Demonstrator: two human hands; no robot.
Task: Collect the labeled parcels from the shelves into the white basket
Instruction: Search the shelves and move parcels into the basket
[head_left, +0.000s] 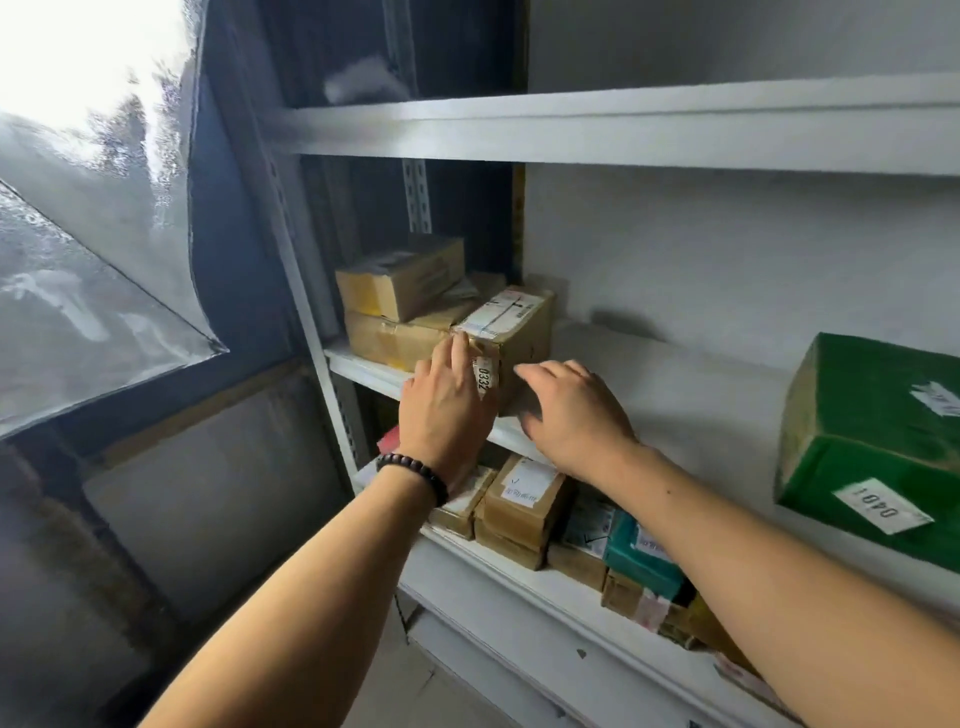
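Note:
A brown cardboard parcel (519, 325) with a white shipping label on top and a "0332" tag on its front stands at the front of the middle shelf (675, 395). My left hand (449, 402) lies against its left front corner, fingers straight and touching the box. My right hand (571, 410) hovers at its right front side, fingers loosely spread, with nothing in it. Two more brown parcels (400, 280) are stacked just left of it and behind. A green parcel (878, 441) tagged "0401" sits on the same shelf at the right. The white basket is out of view.
The lower shelf (519, 582) holds several small parcels, brown (522, 501) and teal (641, 553). An upper shelf board (623, 130) runs overhead. A grey upright post (311, 291) bounds the rack on the left, beside a plastic-covered window (78, 234).

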